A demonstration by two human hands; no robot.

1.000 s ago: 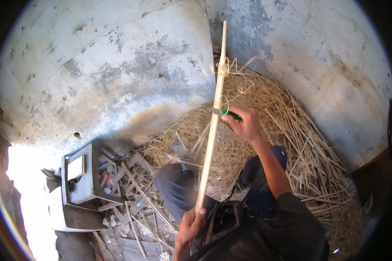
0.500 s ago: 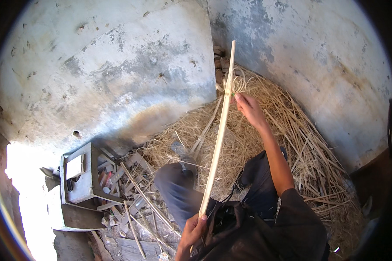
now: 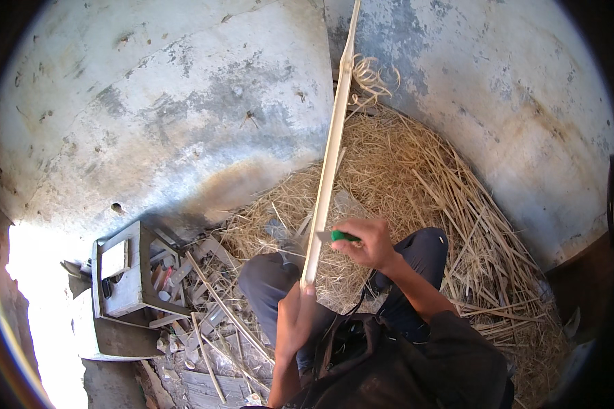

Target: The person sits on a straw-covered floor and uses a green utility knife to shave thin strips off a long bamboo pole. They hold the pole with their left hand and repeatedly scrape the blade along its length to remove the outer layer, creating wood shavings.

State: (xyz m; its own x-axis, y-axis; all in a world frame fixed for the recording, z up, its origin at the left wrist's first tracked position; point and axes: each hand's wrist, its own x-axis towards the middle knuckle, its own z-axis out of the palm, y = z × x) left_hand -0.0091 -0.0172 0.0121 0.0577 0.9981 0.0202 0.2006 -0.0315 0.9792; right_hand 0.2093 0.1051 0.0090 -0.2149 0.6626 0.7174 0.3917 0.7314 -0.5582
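A long, pale strip of split bamboo or wood slants up and away from me, its far end reaching the top of the picture. My left hand is closed around its near end, by my lap. In my right hand is a knife with a green handle, gripped in the fist. The short blade lies against the strip a little beyond my left hand. Thin curled shavings hang from the strip near its far end.
A heap of shavings and thin sticks covers the floor ahead and to the right. Left, a wooden stool lies on its side beside scraps and loose slats. Worn plaster walls meet in the corner ahead.
The right hand with the knife has come back along the strip toward my lap. The strip has shifted farther from me, and its curls now sit higher. My left hand has risen slightly.
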